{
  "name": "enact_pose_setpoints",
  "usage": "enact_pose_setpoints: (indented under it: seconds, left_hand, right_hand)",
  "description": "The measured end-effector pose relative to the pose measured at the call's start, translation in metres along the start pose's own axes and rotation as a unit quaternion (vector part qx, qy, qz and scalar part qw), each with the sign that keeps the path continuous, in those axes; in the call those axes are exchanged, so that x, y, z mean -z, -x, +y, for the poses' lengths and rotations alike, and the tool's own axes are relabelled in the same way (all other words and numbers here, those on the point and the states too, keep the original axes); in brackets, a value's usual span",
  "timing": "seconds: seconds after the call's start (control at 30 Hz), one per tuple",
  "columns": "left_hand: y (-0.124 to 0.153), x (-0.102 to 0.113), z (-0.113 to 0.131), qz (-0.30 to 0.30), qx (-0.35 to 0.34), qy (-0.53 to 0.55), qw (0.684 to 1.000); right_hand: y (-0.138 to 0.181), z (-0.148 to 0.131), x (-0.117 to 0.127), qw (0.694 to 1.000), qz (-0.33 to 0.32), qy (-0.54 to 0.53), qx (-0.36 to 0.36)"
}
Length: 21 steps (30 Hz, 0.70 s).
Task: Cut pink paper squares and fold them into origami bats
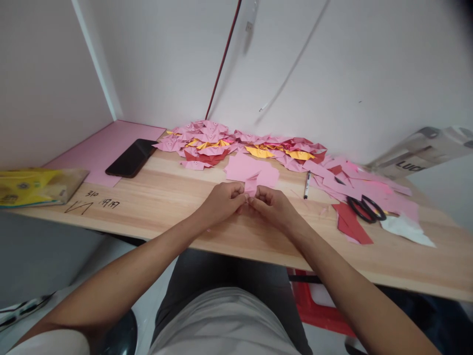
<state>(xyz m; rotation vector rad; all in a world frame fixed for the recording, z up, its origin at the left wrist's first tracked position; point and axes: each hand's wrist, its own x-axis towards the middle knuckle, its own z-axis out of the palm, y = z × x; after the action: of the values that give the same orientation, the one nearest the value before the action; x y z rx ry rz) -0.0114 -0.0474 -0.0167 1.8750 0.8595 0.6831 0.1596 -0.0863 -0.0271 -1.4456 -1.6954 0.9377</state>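
A small folded piece of pink paper (251,184) is pinched between both my hands, just above the table's middle. My left hand (228,199) grips its left side, thumb and fingers pressed together. On the other side my right hand (270,202) closes on it the same way, the two thumbs almost touching. The paper's lower part is mostly covered by my fingers. Behind it, flat pink sheets (236,167) lie on the wood. Farther back runs a heap of folded paper pieces (207,130), mostly pink with some yellow and red ones, several with small drawn marks.
Right on the table (173,190) are a marker (307,185), black-handled scissors (365,209), red paper strips (351,224), pink scraps (391,197) and a white piece (408,229). Left are a phone (131,158), a large pink sheet (92,150) and a yellow packet (37,187). A wall stands behind.
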Motion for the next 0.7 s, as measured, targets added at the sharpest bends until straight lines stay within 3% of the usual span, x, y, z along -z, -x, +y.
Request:
enact_pose_setpoints:
  seconds: [0.37,0.7]
  left_hand:
    - [0.0022,0.0018,0.0021,-0.023,-0.038,-0.037,0.998]
    - [0.0021,-0.0008,0.0010,-0.024,-0.023,-0.052,0.998]
  right_hand:
    - [-0.0017,0.0030,0.0024,0.999,-0.029,-0.042,0.005]
    - [-0.0028,0.0070,0.0030,1.000,0.011,-0.005,0.001]
